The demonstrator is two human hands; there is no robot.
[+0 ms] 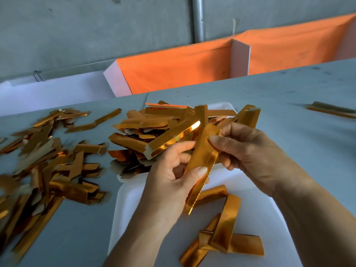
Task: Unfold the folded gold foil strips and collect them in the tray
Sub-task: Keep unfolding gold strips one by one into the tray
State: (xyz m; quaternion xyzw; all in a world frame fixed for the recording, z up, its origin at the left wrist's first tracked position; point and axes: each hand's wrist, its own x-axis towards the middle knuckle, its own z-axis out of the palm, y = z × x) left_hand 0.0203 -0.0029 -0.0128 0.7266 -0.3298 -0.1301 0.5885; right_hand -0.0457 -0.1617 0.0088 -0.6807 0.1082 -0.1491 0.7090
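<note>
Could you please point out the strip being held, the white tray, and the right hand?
held gold strip (205,153), head view, its middle face.
white tray (134,195), head view, bare left rim.
right hand (248,151), head view, back of hand.

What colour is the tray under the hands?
White, plain; the tray shows best in the head view, beneath the gold strips.

I've got one cam only, head-worn, wide-angle, so no 2nd view to overlap with. It looks fwd and down over the counter (289,93) from the person's own spot. Both hands sit close, centre-frame; forearms enter from the bottom edge. Far side of frame reaches the grey wall (96,26) behind the counter. Edges bend a bit w/ the lens.
</note>
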